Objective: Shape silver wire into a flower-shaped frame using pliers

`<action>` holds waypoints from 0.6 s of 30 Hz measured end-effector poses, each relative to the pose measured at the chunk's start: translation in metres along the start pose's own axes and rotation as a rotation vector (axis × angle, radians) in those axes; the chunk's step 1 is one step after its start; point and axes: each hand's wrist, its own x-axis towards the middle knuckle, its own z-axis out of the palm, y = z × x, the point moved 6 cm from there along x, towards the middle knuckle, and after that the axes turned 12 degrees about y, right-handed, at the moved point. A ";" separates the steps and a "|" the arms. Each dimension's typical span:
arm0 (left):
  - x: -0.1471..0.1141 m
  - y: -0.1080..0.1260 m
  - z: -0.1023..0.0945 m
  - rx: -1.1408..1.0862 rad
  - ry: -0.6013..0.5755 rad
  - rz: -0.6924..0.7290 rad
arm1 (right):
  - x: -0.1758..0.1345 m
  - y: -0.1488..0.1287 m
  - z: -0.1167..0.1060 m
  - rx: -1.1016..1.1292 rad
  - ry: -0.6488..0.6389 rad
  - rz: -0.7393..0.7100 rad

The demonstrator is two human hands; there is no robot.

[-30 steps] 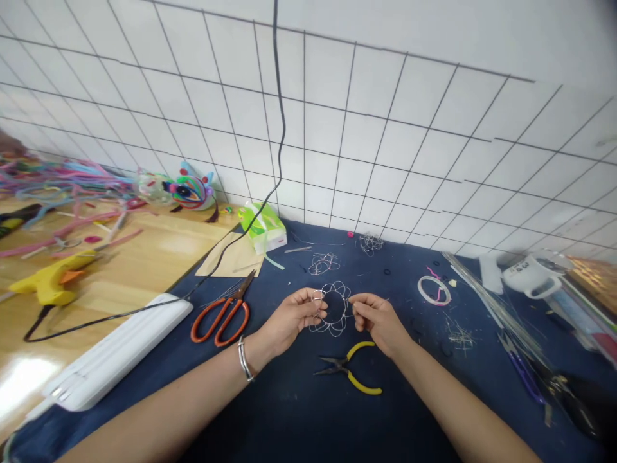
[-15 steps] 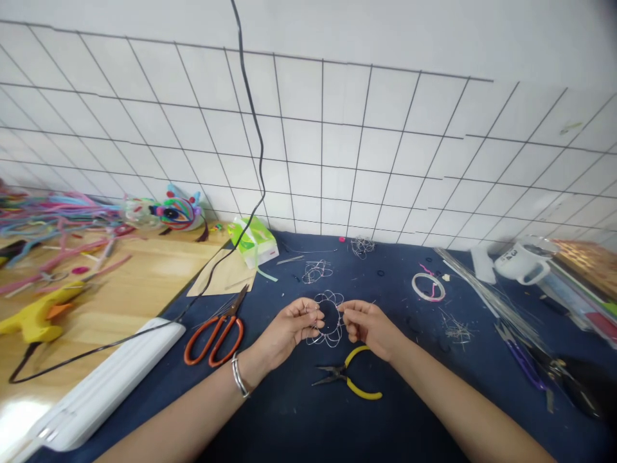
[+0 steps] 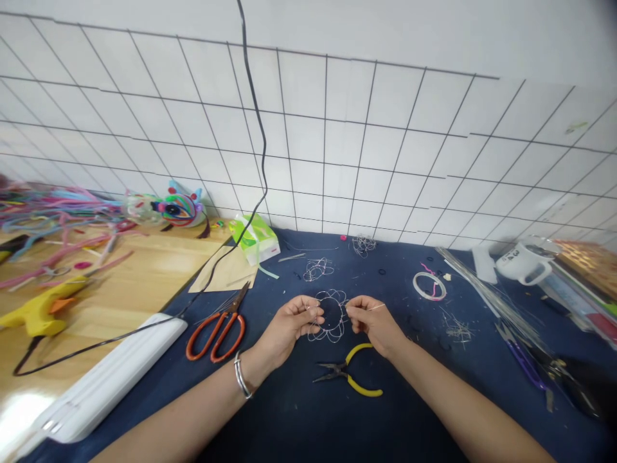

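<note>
A flower-shaped wire ring (image 3: pixel 333 334) with looped petals is held up over the dark blue cloth. My left hand (image 3: pixel 294 321) pinches its left side between thumb and fingers. At the ring's right side, my right hand (image 3: pixel 371 321) is closed on a thin piece of wire (image 3: pixel 378 307), whose end sticks out past the fingers to the right. Just below the hands lie pliers (image 3: pixel 354 373) with yellow handles, their jaws pointing left. Orange-handled scissors (image 3: pixel 216 334) rest to the left of my left forearm.
A white power strip (image 3: pixel 116 379), a yellow glue gun (image 3: pixel 48 308) and a black cable (image 3: pixel 263 148) are on the left. Behind the hands lie tangled wire (image 3: pixel 318 270) and a green tissue pack (image 3: pixel 255 238). To the right are a wire coil (image 3: pixel 415 286), long wires (image 3: pixel 482 289), purple-handled pliers (image 3: pixel 523 366) and a white mug (image 3: pixel 518 263).
My right hand has moved slightly right, away from the ring's edge, and a wire end now shows beyond its fingers. My left hand keeps its pinch on the ring.
</note>
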 end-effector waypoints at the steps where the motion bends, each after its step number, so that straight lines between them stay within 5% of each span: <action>1: 0.000 0.000 0.000 0.003 0.009 0.004 | 0.000 0.000 0.000 -0.003 0.000 0.000; 18: 0.007 -0.003 -0.007 -0.012 0.007 -0.026 | 0.005 0.008 0.000 -0.003 -0.091 0.083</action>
